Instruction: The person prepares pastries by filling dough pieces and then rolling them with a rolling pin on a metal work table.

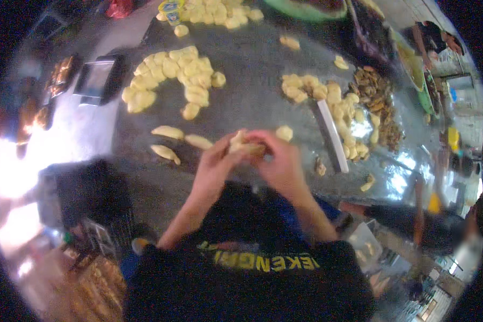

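A piece of pale dough (pixel 241 142) is pinched between my left hand (pixel 220 158) and my right hand (pixel 276 161) at the near edge of the dark worktop (pixel 257 86). Both hands are closed on it, and its lower part is partly hidden by fingers. Left of them lie long, shaped dough pieces (pixel 166 131), and a small round dough ball (pixel 284 133) sits just beyond my right hand. Clustered dough balls (pixel 172 70) spread over the upper left. To the right, more dough pieces (pixel 349 129) lie beside a long pale bar (pixel 333 134) and a brown heap of small bits (pixel 373 91).
Further dough (pixel 214 11) and green-rimmed containers (pixel 306 11) are at the back. Dark trays (pixel 96 78) stand at left, with a dark crate (pixel 80 198) below. Other people are at the upper right (pixel 434 43) and lower right (pixel 424 220).
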Action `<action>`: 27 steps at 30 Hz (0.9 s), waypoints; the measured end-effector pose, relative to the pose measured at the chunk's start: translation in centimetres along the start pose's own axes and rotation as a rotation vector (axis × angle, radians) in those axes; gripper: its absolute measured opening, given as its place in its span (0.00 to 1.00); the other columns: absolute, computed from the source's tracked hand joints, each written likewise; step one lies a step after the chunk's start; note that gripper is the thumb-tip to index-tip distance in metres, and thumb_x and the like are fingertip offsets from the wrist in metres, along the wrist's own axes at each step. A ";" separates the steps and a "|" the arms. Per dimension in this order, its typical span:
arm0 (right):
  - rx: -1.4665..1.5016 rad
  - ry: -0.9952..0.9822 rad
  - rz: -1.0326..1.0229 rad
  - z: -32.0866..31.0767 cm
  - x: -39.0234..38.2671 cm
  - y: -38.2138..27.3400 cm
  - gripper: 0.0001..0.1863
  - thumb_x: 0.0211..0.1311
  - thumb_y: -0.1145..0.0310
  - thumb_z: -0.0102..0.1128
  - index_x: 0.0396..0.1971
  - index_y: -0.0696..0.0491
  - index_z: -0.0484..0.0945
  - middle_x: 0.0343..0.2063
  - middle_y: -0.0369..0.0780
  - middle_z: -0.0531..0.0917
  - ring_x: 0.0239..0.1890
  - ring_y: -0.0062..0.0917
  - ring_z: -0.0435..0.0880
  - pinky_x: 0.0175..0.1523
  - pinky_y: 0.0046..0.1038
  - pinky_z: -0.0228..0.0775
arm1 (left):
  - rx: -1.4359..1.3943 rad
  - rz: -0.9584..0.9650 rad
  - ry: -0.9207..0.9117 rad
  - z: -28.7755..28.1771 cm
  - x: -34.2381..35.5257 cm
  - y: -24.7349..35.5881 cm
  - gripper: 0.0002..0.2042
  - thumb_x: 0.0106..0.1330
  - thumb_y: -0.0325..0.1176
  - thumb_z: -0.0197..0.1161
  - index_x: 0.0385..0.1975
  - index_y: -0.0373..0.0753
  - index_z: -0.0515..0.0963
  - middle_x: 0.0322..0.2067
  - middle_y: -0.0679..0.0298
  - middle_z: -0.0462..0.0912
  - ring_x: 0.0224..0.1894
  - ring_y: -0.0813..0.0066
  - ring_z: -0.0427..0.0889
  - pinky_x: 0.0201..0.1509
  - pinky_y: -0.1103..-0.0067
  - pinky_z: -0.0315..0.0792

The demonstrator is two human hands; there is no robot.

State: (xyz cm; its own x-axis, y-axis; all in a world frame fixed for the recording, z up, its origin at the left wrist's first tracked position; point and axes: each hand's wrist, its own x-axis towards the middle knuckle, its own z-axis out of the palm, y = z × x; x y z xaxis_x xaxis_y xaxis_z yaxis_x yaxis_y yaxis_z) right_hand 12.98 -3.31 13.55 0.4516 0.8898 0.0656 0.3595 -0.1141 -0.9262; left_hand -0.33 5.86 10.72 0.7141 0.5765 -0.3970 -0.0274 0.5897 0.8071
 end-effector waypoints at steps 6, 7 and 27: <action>0.033 0.156 0.214 -2.3 -5.3 1.4 0.17 0.49 0.76 0.71 0.41 0.55 0.78 0.33 0.37 0.83 0.35 0.18 0.81 0.40 0.23 0.73 | 0.401 0.017 0.062 3.6 -1.7 -1.2 0.17 0.65 0.30 0.62 0.52 0.30 0.75 0.42 0.62 0.82 0.44 0.81 0.77 0.50 0.81 0.70; -0.042 0.232 0.121 -2.4 -5.8 1.8 0.15 0.50 0.74 0.69 0.40 0.54 0.79 0.34 0.39 0.84 0.35 0.23 0.82 0.41 0.25 0.74 | 0.318 0.008 0.055 3.5 -1.7 -2.3 0.16 0.64 0.30 0.63 0.50 0.30 0.76 0.42 0.62 0.82 0.44 0.80 0.77 0.49 0.81 0.71; -0.231 0.835 0.113 -19.2 -9.0 10.9 0.11 0.67 0.73 0.47 0.44 0.61 0.74 0.41 0.46 0.80 0.37 0.27 0.81 0.42 0.22 0.77 | -0.090 0.157 0.071 -0.5 -1.2 -3.3 0.14 0.67 0.23 0.55 0.51 0.27 0.75 0.48 0.57 0.79 0.50 0.71 0.79 0.58 0.78 0.70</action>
State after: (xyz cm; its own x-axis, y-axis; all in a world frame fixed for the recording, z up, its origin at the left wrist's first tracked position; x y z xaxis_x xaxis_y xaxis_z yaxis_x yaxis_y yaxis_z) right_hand 28.48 -21.04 9.95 0.9126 0.2634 0.3127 0.3924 -0.3496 -0.8508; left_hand -1.39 3.52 8.33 0.6454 0.7020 -0.3012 -0.1998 0.5357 0.8204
